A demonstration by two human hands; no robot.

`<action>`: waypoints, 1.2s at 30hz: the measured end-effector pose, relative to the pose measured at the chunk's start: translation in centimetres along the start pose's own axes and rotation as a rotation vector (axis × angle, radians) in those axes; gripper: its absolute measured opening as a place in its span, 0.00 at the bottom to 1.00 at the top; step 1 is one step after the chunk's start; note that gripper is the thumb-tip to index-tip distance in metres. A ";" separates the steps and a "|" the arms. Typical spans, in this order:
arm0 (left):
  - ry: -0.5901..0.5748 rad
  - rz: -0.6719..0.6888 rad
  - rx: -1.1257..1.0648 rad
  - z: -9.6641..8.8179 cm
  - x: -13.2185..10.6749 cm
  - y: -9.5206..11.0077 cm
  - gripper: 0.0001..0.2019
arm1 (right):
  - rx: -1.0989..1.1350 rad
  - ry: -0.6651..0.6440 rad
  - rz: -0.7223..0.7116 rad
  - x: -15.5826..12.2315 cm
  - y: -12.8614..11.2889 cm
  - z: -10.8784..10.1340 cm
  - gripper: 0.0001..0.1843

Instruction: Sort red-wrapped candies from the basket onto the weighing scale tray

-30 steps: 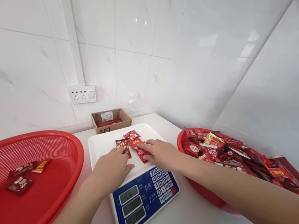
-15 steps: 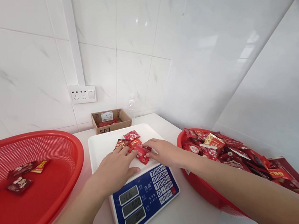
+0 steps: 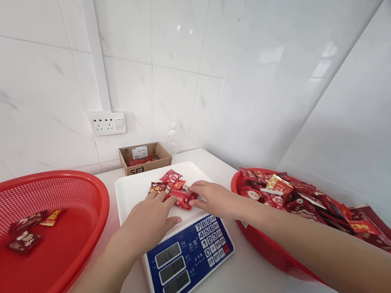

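Observation:
A white and blue electronic scale (image 3: pixel 184 259) stands in front of me, with a white weighing pan (image 3: pixel 131 189). Several small red snack packets (image 3: pixel 174 189) lie bunched on the pan. My left hand (image 3: pixel 149 218) rests flat on the pan, fingers stretched out and touching the left side of the packets. From the right, my right hand (image 3: pixel 213 198) has its fingertips against the pile, fingers curled a little round one packet. The scale's three displays face me.
A big red mesh basket (image 3: pixel 93 202) at the left holds a few dark red packets (image 3: pixel 25 240). A red basket (image 3: pixel 272 253) at the right is heaped with packets. A small cardboard box (image 3: pixel 145 157) and a wall socket (image 3: pixel 108 123) are behind the scale.
Both hands have pushed the spread-out packets together into a tighter bunch near the middle of the pan. The baskets have not moved.

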State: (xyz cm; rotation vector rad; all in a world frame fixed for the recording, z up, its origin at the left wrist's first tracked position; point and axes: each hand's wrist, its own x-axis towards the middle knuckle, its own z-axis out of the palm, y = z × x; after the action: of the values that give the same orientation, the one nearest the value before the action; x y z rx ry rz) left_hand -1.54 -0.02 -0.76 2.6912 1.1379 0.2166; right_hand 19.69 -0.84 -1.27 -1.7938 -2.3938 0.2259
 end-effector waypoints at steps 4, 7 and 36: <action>0.007 0.019 0.024 0.0 0.1 0.1 0.21 | -0.002 0.013 -0.027 -0.2 -0.3 0.1 0.21; 0.020 0.048 0.035 0.2 0.2 0.0 0.24 | -0.004 0.004 -0.054 -0.4 -0.3 0.0 0.20; 0.347 -0.123 -0.226 -1.4 -0.5 1.9 0.17 | -0.307 -0.005 0.429 -12.3 5.7 -4.3 0.14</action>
State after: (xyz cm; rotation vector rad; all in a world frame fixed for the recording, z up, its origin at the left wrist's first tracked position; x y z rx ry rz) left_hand -0.88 -1.44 1.06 2.4336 1.2778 0.7662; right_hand 29.30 -10.89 1.48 -2.4352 -2.1071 -0.1024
